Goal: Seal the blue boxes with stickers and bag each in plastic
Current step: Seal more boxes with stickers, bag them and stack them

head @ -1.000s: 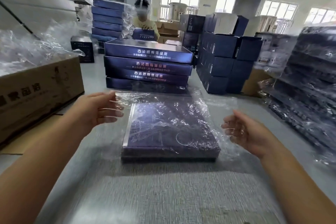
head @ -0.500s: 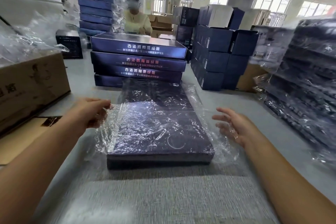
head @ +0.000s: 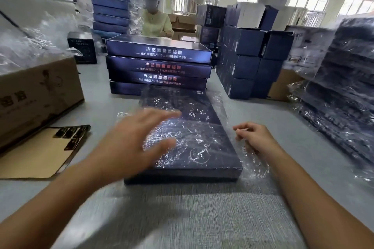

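Plastic bag [head: 255,166] already covers the blue box [head: 199,147] lying flat on the counter [head: 182,220]. Left hand [head: 131,143] spreads open-fingered over its lid; right hand [head: 253,135] curls at the bag's edge, grip on film unclear. Unbagged boxes [head: 159,64] stacked behind look not yet done.

Packing workshop: stacked blue boxes [head: 157,50], cartons [head: 40,95] and plastic-wrapped stock [head: 344,97] are crowding a grey table [head: 182,218], with a second person [head: 156,24] working opposite.
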